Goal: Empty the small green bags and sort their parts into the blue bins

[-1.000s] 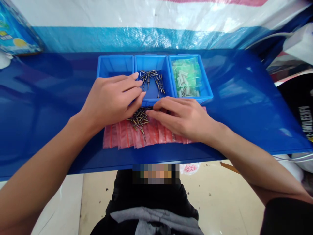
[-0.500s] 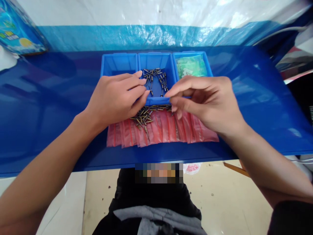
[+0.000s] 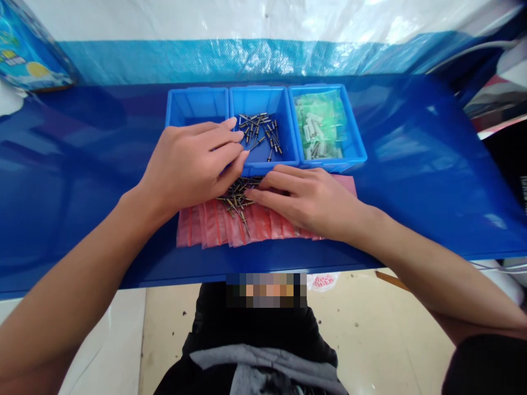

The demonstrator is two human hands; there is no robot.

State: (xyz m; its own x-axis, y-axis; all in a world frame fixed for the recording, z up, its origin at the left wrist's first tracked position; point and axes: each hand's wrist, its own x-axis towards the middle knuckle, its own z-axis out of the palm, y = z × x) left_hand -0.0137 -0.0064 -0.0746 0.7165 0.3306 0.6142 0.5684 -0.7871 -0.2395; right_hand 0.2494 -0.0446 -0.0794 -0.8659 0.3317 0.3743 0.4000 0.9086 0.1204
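Rivets (image 3: 251, 130) occupy the middle bin (image 3: 259, 99), green packets (image 3: 318, 108) the right (hands (image 3: 197, 159) (image 3: 310, 198) curled, grip unclear).

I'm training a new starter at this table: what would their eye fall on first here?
Probably the three blue bins side by side at the back of the blue table, the right one bright with green packets. Then the pink bags in front of them, topped by a dark heap of rivet-like pins, with the left hand and right hand close about it.
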